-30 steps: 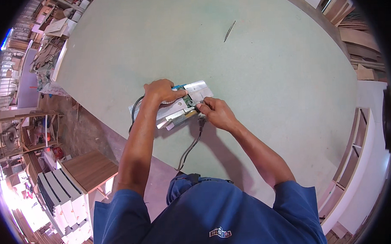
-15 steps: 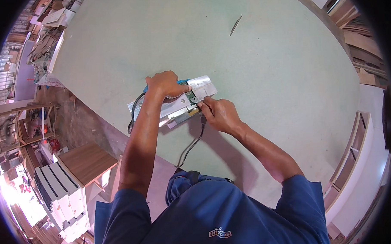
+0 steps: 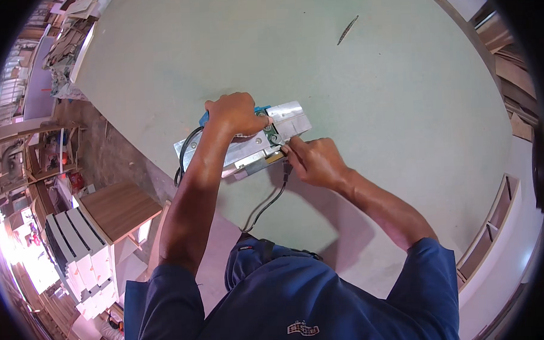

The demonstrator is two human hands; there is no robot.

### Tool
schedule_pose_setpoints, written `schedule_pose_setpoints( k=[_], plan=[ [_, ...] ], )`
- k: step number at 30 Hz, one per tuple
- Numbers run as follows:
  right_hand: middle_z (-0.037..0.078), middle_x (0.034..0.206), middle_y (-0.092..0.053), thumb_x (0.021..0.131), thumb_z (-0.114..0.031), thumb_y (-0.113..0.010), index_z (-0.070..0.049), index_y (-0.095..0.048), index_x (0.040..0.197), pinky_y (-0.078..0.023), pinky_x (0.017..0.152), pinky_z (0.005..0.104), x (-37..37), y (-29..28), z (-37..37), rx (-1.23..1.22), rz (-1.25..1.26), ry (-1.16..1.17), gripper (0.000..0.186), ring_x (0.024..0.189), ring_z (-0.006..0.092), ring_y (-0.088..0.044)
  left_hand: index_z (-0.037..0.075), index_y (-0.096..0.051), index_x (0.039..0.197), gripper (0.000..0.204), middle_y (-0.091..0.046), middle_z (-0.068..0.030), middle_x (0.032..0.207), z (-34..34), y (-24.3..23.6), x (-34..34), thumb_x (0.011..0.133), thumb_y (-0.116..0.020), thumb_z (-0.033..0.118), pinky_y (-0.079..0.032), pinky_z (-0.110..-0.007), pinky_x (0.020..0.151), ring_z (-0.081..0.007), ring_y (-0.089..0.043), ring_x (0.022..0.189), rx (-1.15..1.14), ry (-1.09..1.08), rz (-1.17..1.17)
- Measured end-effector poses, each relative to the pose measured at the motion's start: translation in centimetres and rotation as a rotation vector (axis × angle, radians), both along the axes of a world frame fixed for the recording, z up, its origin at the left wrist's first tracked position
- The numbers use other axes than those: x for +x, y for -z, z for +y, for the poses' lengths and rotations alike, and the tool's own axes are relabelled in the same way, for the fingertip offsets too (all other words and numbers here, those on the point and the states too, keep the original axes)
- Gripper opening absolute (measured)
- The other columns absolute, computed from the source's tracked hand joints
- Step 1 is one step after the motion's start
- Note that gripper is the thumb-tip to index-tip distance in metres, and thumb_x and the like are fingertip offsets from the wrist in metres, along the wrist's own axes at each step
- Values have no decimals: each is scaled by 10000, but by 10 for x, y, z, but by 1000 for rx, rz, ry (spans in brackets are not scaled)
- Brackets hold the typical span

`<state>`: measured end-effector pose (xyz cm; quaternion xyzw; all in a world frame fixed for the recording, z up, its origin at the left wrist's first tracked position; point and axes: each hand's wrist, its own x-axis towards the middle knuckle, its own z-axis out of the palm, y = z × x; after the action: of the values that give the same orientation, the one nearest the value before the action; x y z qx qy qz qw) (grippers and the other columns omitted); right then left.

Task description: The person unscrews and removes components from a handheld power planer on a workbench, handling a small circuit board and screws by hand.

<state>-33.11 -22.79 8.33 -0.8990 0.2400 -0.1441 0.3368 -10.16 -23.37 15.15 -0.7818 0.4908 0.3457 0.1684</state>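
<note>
From my end, nearest first: dark blue shirt (image 3: 288, 298), soft cloth with small folds, filling the bottom of the view. Black cord (image 3: 268, 207), smooth and flexible, curves from near the waist up to the right-hand fingers.

Metal-plated tool (image 3: 292, 117) is on the work table (image 3: 414, 129), in front of the torso, lying at a slant. Left hand (image 3: 232, 114) is clamped over its upper side, thumb across the plate, the rest curled out of sight. Right hand (image 3: 321, 161) is at the lower edge, fingers bunched narrow; can't tell if they pinch a small part or just press on the edge.

Change over the last second: tool and hands have shifted a bit right in view, and the dark strip (image 3: 347, 30) far out on the table has gone the same way, so I read most of it as head movement. Both hands are on the same spots; I'd call the close work still ongoing.

Materials: plate is flat bare metal, shiny, straight-edged; a recess shows a green part (image 3: 275, 136) with rounded shapes. Blue casing (image 3: 204, 119) peeks out by the left hand. Tabletop matte, pale grey-green. Strip slim, tapered.

Beyond, lower left: wood-grain panel (image 3: 123, 210), flat and brown.
</note>
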Motion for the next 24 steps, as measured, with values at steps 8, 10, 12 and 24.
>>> schedule_pose_setpoints(
  k=[8, 10, 12, 24],
  plan=[
    [89, 526, -590, 991, -228, -647, -88, -611, 783, -461, 457, 425, 3, 16, -51, -34, -74, -227, 253, 461, 313, -599, 40, -791, 1026, 509, -765, -169, 1036, 4, 5, 1, 782, -785, 487, -424, -555, 938, -360, -713, 1008, 23, -25, 19],
    [68, 560, -585, 988, -314, -673, -115, -606, 751, -471, 489, 407, 12, 19, -72, -178, -121, -397, 317, 498, 271, -608, 43, -798, 993, 488, -763, -170, 1001, 10, 4, -1, 773, -790, 478, -427, -552, 927, -361, -712, 1002, -106, -3, -30],
    [54, 594, -574, 984, -374, -669, -130, -605, 752, -477, 526, 392, 24, 22, -94, -291, -169, -480, 343, 541, 249, -606, 44, -800, 975, 479, -763, -167, 989, 6, 0, -1, 770, -794, 477, -428, -552, 925, -360, -712, 1003, -91, 10, -13],
    [103, 678, -581, 997, -312, -671, -49, -678, 888, -436, 599, 405, -6, -30, -76, 134, -83, 1, 285, 604, 250, -545, 70, -819, 1003, 483, -769, -179, 930, 3, -8, -8, 794, -796, 505, -394, -532, 1016, -359, -710, 975, -46, 17, -6]
  ],
)
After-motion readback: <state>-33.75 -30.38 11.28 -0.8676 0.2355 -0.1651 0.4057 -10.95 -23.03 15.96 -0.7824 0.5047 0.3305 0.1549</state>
